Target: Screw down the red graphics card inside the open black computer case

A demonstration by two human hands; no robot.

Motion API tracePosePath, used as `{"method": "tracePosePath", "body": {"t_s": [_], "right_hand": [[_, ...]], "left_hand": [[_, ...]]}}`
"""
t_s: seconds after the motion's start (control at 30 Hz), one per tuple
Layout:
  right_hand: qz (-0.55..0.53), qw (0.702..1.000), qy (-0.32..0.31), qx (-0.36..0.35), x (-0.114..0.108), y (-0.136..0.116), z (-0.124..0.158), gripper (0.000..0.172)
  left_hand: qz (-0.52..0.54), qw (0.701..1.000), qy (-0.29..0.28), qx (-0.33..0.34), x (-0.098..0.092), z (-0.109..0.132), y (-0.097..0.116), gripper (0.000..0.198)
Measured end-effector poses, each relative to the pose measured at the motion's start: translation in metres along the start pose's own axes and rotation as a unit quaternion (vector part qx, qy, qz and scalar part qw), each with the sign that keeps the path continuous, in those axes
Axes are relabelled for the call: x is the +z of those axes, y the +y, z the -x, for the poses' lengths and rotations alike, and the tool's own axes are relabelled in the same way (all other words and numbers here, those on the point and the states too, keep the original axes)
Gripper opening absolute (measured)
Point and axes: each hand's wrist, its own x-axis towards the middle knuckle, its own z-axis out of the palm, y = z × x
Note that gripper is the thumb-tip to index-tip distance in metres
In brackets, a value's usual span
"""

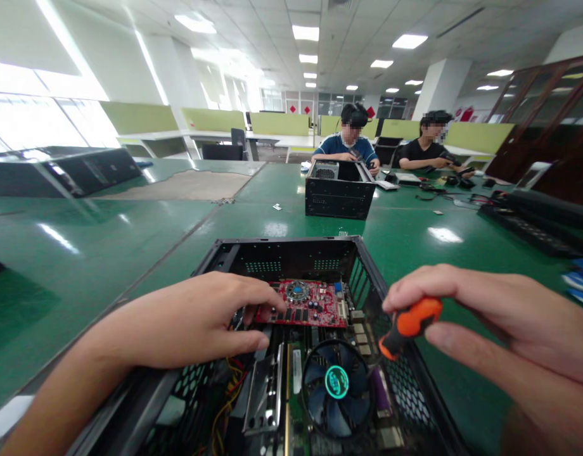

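Note:
An open black computer case lies in front of me on the green table. A red graphics card stands in it, above a motherboard with a round black cooler fan. My left hand reaches into the case and pinches the card's left end between fingers and thumb. My right hand hovers over the case's right wall, closed around the orange handle of a screwdriver whose black shaft points down into the case.
A second black case stands farther back, with two seated people behind it. Cables and tools lie near them. A black keyboard-like unit sits at the right, blue items at the right edge, and a dark case far left.

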Motion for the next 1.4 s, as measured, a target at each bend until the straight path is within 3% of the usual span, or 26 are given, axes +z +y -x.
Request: {"method": "tracePosePath", "body": {"t_s": [0.2, 0.53, 0.9, 1.3, 1.4], "right_hand": [[0.079, 0.995, 0.042, -0.04, 0.009, 0.009, -0.028, 0.028], [0.076, 0.995, -0.024, -0.063, 0.011, -0.003, -0.033, 0.032], [0.037, 0.999, 0.001, -0.029, 0.014, 0.005, -0.024, 0.026], [0.036, 0.997, -0.048, -0.051, 0.016, -0.005, -0.042, 0.031], [0.03, 0.997, -0.048, -0.056, 0.018, -0.005, -0.044, 0.025]], "left_hand": [[0.002, 1.0, -0.003, -0.003, 0.0, -0.002, 0.0, 0.037], [-0.006, 1.0, 0.0, -0.004, -0.001, 0.0, 0.003, 0.038], [0.005, 1.0, 0.001, -0.002, 0.0, 0.001, 0.0, 0.04], [-0.016, 1.0, 0.0, 0.004, 0.0, -0.001, 0.0, 0.036], [-0.009, 1.0, 0.0, 0.002, 0.0, -0.001, 0.0, 0.035]]}}
